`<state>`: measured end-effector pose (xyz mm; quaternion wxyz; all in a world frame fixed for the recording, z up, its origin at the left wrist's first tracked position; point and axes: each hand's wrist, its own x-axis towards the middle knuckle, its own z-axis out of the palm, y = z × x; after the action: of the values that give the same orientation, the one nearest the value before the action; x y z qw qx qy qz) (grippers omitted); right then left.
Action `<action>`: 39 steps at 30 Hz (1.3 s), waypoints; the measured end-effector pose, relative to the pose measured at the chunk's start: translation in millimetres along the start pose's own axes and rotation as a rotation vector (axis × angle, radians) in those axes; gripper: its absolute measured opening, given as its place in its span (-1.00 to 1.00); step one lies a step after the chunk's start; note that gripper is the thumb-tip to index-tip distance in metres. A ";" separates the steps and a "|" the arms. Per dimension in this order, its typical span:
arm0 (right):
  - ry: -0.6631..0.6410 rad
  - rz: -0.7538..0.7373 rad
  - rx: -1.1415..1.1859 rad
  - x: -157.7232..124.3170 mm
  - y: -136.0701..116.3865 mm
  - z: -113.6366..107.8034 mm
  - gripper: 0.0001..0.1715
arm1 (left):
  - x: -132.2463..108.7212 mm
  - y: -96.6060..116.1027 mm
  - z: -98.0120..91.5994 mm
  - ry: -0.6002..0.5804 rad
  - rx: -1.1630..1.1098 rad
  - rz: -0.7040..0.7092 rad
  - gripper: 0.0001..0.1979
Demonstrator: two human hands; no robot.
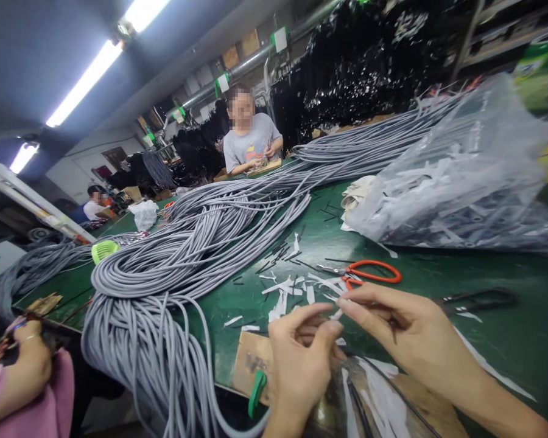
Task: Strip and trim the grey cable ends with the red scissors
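Observation:
My left hand (304, 353) is closed at the front middle, thumb and fingers drawn together around the end of a thin pale piece (337, 314). Close on its right, my right hand (402, 325) pinches the same area with thumb and forefinger. What exactly they hold is too small to name. Red-handled scissors (375, 271) lie just beyond my right hand. White scraps (283, 286) and short black pieces are scattered on the green table (497, 359). Below my hands is a clear bag with white strips (383, 395).
Large bundles of grey cable (187, 243) cross the table. A plastic bag of scraps (461, 182) stands at right. Dark-handled cutters (479, 301) lie right. A wooden board (251, 362) with a green clip (257, 392) is at the front edge. People sit opposite and left.

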<state>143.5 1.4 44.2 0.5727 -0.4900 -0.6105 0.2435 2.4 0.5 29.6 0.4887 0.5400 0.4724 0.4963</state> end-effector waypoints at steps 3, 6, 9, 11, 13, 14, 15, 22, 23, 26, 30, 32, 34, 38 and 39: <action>0.056 -0.024 -0.043 -0.7 1.9 0.1 -0.55 | -5.3 0.4 -2.7 0.048 0.214 0.166 -0.86; 0.074 -0.052 -0.039 -0.3 -0.2 -1.1 -0.51 | -7.6 3.2 -6.0 -0.037 0.390 0.284 -0.82; 0.057 -0.032 -0.001 0.7 -2.5 -2.0 -0.45 | -5.6 6.6 -8.4 -0.142 0.451 0.297 -0.69; 0.033 0.015 0.028 1.9 -2.8 -1.6 -0.41 | -3.4 8.5 -9.1 -0.178 0.391 0.264 -0.58; 0.014 0.062 0.053 3.5 -2.2 -0.2 -0.37 | -1.8 10.1 -8.9 -0.206 0.281 0.205 -0.50; 0.009 0.078 0.065 4.3 -1.8 0.8 -0.36 | -1.3 10.6 -8.5 -0.221 0.222 0.175 -0.47; 0.001 0.091 0.074 4.9 -1.3 1.9 -0.36 | -1.0 10.9 -7.8 -0.235 0.164 0.150 -0.44; 0.007 0.008 -0.021 1.9 4.6 0.7 -0.45 | -1.0 1.2 -2.7 -0.132 -0.089 0.049 -0.55; 0.026 -0.047 -0.100 0.9 5.8 -1.6 -0.47 | -1.3 -1.3 -2.9 -0.107 -0.092 0.051 -0.59; 0.147 -0.296 -0.355 -0.2 7.5 -8.8 -0.57 | -2.9 -7.5 -4.5 -0.013 -0.062 0.046 -0.66; 0.167 -0.631 -0.572 2.1 3.3 -13.4 -0.74 | -4.3 -9.7 -7.0 0.025 0.077 0.129 -0.70; 0.136 -0.701 -0.602 2.8 0.8 -13.5 -0.80 | -4.3 -9.4 -7.8 0.036 0.153 0.210 -0.75; 0.129 -0.726 -0.613 2.6 -0.6 -13.4 -0.82 | -4.0 -9.6 -8.6 0.042 0.195 0.266 -0.78; 0.141 -0.749 -0.626 1.3 -2.0 -13.8 -0.82 | -3.6 -11.6 -9.9 0.000 0.228 0.285 -0.76; 0.140 -0.750 -0.626 1.1 -2.2 -14.0 -0.82 | -3.8 -11.7 -10.0 -0.009 0.232 0.281 -0.76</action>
<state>156.1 -2.2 49.8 0.4856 -0.4004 -0.7487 -0.2081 -8.1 -1.7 18.0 0.3509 0.6557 0.4443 0.4995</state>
